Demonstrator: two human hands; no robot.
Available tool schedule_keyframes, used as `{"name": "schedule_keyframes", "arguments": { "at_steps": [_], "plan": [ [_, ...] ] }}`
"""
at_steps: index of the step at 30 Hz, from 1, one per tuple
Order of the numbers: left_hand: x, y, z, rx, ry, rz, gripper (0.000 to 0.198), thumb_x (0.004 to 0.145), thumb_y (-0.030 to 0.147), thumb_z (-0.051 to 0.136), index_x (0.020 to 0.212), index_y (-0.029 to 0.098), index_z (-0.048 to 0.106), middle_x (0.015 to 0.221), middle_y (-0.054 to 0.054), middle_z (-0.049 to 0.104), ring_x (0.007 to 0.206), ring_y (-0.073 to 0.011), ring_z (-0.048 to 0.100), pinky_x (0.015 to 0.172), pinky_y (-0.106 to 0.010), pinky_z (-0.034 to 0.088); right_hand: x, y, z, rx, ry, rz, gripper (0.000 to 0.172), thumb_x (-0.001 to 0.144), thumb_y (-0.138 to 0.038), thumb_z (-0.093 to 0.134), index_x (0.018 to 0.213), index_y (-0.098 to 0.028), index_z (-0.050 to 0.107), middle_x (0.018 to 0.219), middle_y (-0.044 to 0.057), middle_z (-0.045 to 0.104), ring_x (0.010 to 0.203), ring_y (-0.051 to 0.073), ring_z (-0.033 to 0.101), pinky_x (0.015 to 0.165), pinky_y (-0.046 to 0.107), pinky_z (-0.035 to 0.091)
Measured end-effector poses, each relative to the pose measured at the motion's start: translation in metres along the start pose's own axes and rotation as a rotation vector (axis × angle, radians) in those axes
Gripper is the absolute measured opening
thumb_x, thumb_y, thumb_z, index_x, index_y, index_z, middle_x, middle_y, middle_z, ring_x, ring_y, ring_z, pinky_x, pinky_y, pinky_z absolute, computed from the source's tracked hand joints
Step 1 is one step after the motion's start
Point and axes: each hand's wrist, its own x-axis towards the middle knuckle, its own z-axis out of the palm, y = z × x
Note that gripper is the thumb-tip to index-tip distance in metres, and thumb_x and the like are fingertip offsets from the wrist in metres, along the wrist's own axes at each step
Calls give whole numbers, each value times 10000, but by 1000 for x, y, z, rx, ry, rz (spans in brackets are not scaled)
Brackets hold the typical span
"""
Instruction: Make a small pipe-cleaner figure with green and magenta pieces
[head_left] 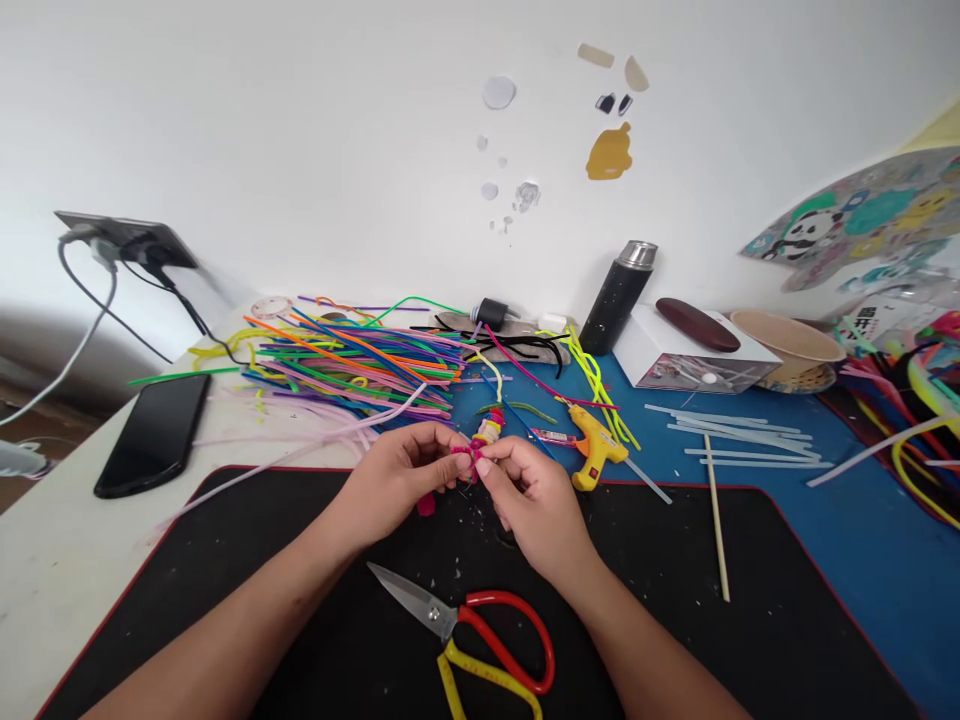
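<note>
My left hand (409, 470) and my right hand (536, 505) meet over the black mat, both closed in a pinch. Between their fingertips is a magenta fuzzy pipe cleaner (474, 458), bent into a small shape and partly hidden by the fingers. Just beyond it shows a coiled pipe-cleaner piece (490, 428) in cream, red and pink; I cannot tell whether the two are joined. A magenta bit (426, 505) lies below my left fingers. Scissors (448, 622) with one red and one yellow handle lie nearer me, blades pointing left, untouched.
A yellow glue gun (598, 446) lies right of my hands, near clear glue sticks (742, 436) and a wooden stick (717, 520). Many coloured pipe cleaners (352, 365) lie behind. A black phone (155, 435) is left. A black flask (619, 298) and white box (686, 350) stand by the wall.
</note>
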Motion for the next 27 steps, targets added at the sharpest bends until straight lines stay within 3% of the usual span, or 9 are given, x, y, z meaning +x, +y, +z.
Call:
{"name": "schedule_keyframes", "arguments": {
  "at_steps": [13, 19, 27],
  "plan": [
    [3, -3, 3, -312, 0, -90, 386, 674, 433, 985, 826, 165, 752, 650, -1, 689, 558, -113, 587, 476, -200, 455, -1, -3, 0, 89, -21, 36, 284, 966, -502, 682, 910, -224, 659, 561, -72, 469, 442, 108, 399, 435, 245, 290],
    [2, -3, 4, -208, 30, -35, 352, 749, 437, 938, 853, 169, 735, 690, -3, 707, 589, -121, 612, 485, -197, 468, 0, -3, 1, 84, -9, 25, 233, 983, -450, 652, 919, -226, 636, 579, -73, 472, 456, 111, 415, 454, 249, 316],
    [-1, 1, 4, -9, 144, 107, 341, 825, 454, 862, 802, 183, 655, 712, -11, 719, 634, -142, 635, 589, -243, 525, -1, -6, -2, -84, 156, -139, 145, 996, -364, 634, 970, -224, 660, 606, -57, 493, 525, 137, 467, 511, 264, 356]
  ]
}}
